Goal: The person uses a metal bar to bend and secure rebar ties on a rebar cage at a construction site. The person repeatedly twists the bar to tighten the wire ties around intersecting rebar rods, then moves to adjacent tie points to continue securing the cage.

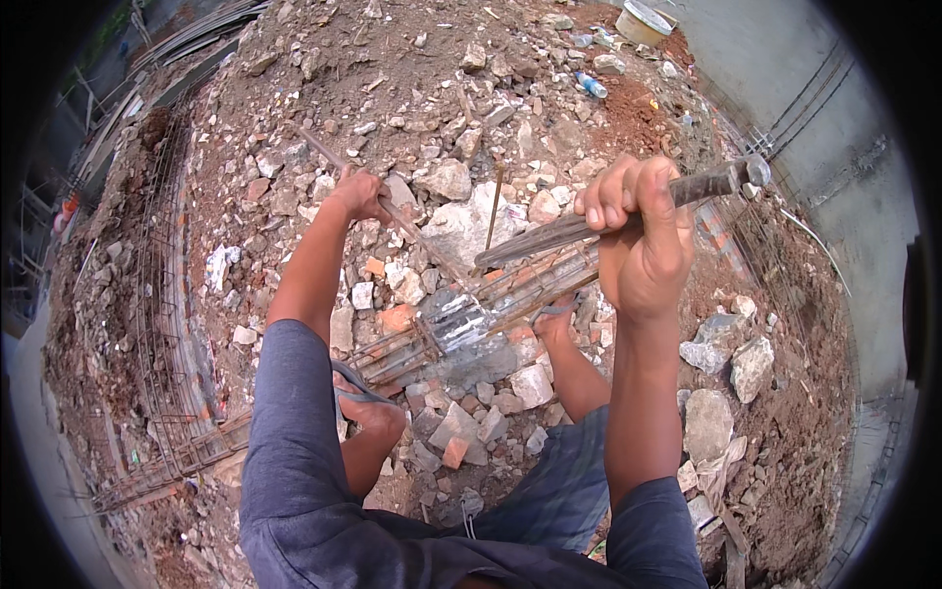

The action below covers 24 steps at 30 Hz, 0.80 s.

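My right hand (643, 231) is raised and closed around a thick grey steel bar (549, 234) that slants from upper right down to the left. My left hand (360, 192) reaches forward and grips a thin rusty rebar rod (324, 152) running diagonally over the rubble. Below both lies a steel rebar cage (432, 344) with a grey concrete lump (461, 324) stuck on it. My feet in sandals (368, 393) stand on the rubble on either side of the cage.
Broken concrete, bricks and stones (451, 182) cover the red earth. More rebar mesh (162, 294) lies along the left. A white bucket (643, 22) and a plastic bottle (591, 85) sit at the far top. A grey concrete wall (834, 118) runs on the right.
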Available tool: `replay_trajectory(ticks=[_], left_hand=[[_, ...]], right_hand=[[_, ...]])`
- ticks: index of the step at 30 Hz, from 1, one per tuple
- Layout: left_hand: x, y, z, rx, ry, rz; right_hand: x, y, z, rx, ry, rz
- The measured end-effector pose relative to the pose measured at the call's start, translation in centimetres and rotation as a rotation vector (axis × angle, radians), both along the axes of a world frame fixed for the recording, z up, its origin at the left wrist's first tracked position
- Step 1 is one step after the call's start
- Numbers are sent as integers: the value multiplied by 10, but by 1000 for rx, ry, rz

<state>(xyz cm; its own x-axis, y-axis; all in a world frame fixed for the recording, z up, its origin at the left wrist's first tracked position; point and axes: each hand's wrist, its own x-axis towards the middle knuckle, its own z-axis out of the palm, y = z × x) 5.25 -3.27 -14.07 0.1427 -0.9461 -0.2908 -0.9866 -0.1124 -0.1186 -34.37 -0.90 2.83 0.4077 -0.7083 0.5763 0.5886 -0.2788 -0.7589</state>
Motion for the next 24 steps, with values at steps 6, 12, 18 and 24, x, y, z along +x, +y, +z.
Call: replay_trajectory(ticks=[6,12,18,24], left_hand=[[14,-24,-85,-299,147,-102],[-14,0,-117,-179,-31,-63],[-66,6,-155,-552,434,460],[-87,6,-236,-844,1092,1148]], right_hand=[[-10,2,-9,-102,-30,56],[-17,13,-22,-137,-96,55],[-13,9,-13,-142,-19,3],[-6,12,-14,-127,-42,-13]])
